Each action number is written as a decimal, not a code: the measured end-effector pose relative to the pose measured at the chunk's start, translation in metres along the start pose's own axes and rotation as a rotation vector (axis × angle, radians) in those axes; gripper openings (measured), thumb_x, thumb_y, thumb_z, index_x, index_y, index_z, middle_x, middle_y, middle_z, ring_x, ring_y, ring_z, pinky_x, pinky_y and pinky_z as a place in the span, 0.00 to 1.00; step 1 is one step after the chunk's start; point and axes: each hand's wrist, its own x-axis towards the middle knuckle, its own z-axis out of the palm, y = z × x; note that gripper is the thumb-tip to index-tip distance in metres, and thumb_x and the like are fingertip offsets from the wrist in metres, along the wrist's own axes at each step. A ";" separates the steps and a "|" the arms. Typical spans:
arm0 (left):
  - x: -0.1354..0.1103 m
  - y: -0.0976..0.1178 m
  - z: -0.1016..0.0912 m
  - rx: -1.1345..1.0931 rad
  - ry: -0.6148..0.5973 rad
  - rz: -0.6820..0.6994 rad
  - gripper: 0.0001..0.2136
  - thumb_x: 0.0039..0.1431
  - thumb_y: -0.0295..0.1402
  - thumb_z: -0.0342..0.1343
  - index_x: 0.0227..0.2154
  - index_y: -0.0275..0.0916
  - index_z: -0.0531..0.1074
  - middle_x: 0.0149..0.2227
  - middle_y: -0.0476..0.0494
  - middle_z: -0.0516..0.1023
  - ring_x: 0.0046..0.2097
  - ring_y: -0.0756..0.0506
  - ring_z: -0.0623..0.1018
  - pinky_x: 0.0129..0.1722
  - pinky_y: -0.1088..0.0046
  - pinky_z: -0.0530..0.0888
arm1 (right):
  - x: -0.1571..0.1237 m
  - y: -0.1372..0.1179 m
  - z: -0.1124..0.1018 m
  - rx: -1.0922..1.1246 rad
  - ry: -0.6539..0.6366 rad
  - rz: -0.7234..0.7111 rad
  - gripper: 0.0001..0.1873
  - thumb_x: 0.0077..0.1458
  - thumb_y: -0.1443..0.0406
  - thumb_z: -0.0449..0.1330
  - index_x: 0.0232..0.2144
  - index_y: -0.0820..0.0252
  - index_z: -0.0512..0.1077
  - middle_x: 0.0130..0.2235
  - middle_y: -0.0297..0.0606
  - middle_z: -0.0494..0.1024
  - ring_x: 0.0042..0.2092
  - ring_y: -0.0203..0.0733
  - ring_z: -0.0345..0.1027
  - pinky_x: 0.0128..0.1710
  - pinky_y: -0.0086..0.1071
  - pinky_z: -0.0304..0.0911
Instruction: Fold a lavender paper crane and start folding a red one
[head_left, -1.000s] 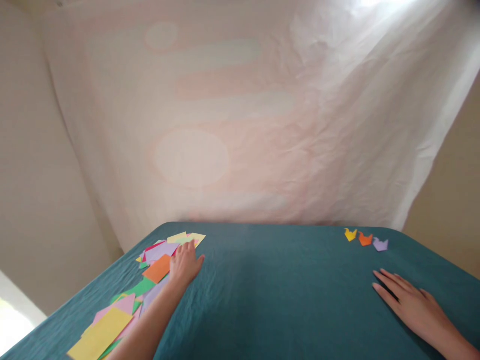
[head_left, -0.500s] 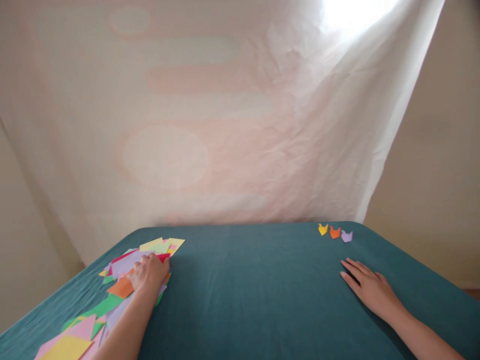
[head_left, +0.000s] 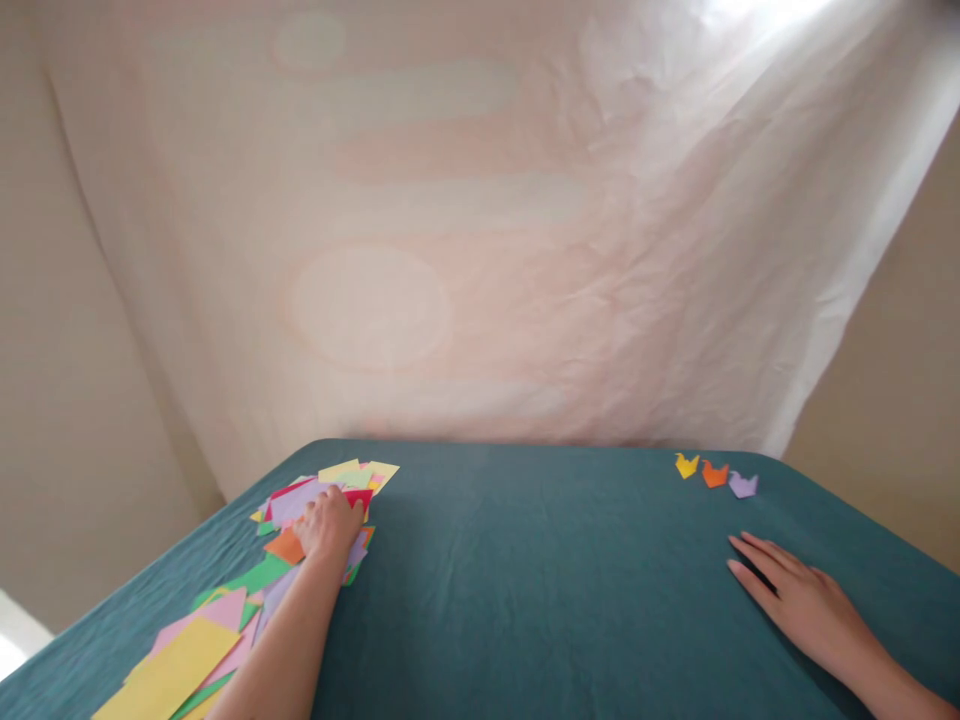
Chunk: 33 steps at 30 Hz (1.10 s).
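Observation:
My left hand [head_left: 328, 522] reaches onto a spread of coloured paper sheets on the left of the table. Its fingers are bent and apart, resting over the sheets, and the thumb lies by a red sheet [head_left: 358, 496]. Around it are a lavender sheet [head_left: 294, 502], an orange sheet [head_left: 284, 546] and pale yellow sheets [head_left: 384, 474]. The fingertips are partly hidden. On the right, my right hand [head_left: 799, 598] lies flat, fingers stretched out and nothing in it. Beyond it stand three small folded paper birds: yellow [head_left: 686, 466], orange [head_left: 715, 474] and lavender [head_left: 743, 485].
A dark teal cloth [head_left: 525, 600] covers the table. More sheets lie nearer me on the left, with a large yellow sheet [head_left: 172, 672] on top and a green one [head_left: 259, 574] farther up. A pale hanging sheet [head_left: 510, 300] closes off the back.
The view has turned left, so everything sits farther right in the picture. Slightly more of the red sheet shows beside my left thumb. My right hand still lies flat.

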 end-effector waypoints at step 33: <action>-0.005 0.014 0.000 -0.065 -0.049 0.205 0.17 0.56 0.38 0.44 0.42 0.30 0.68 0.37 0.29 0.75 0.43 0.33 0.74 0.39 0.61 0.66 | -0.001 -0.009 -0.012 -0.013 0.018 -0.048 0.28 0.53 0.48 0.43 0.48 0.52 0.70 0.54 0.43 0.69 0.56 0.56 0.60 0.50 0.52 0.58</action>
